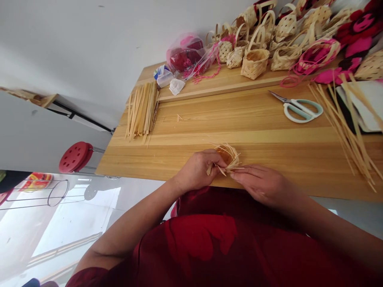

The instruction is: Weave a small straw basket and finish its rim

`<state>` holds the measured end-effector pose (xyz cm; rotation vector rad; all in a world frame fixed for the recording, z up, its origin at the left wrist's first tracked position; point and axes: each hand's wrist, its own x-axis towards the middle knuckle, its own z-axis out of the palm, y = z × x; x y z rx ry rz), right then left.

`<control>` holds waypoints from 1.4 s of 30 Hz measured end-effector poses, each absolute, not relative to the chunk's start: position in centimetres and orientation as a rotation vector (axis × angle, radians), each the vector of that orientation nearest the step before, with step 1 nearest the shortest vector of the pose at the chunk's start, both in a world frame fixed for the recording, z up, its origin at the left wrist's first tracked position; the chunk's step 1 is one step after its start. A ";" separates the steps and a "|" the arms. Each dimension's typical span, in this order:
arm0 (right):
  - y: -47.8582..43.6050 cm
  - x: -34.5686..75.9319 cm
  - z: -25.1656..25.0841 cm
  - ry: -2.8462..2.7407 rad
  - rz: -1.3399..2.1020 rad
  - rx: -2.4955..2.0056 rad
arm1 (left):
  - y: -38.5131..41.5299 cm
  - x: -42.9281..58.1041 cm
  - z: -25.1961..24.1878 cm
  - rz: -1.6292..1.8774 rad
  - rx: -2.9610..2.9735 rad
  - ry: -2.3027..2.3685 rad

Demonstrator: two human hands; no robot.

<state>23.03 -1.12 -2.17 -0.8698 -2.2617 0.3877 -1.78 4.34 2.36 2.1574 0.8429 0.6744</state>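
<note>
Small woven basket (229, 155), half-made w/ loose strip ends sticking out on all sides, is at the near edge of the wooden table (269, 131), approx. in the middle of the view, directly in front of the person's red shirt (209, 247) and btw. the two hands. From the left: a red stool (74, 156) stands beside the table's left end. On the left part of the table lies a bundle of short strips (142, 109), well apart from the hands. Behind it, on a raised board (224, 81) at the back, are a white-blue packet (163, 75), a crumpled white piece (176, 85) and a plastic bag (185, 54) w/ red and pink material inside. The left hand (197, 171) is closed on the left side of the basket, thumb and fingers pinching its strips. The right hand (260, 184) meets the basket from the right; its fingers are nearly straight, tips at the strip ends, and I cannot tell if they pinch a strip or only rest on it. Further back, many finished baskets (254, 61) w/ handles stand close together along the board. Scissors (302, 108) w/ pale green handles lie shut on the table, right of the hands and well apart from them. At the right edge lie long strips (344, 123), spread like a fan, partly over a white sheet (371, 103), near pink and red felt pieces (359, 24).
</note>
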 end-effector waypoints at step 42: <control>-0.6 20.9 0.2 -1.416 1.053 -1.156 | 2.9 -1.5 0.3 1.007 1.990 0.883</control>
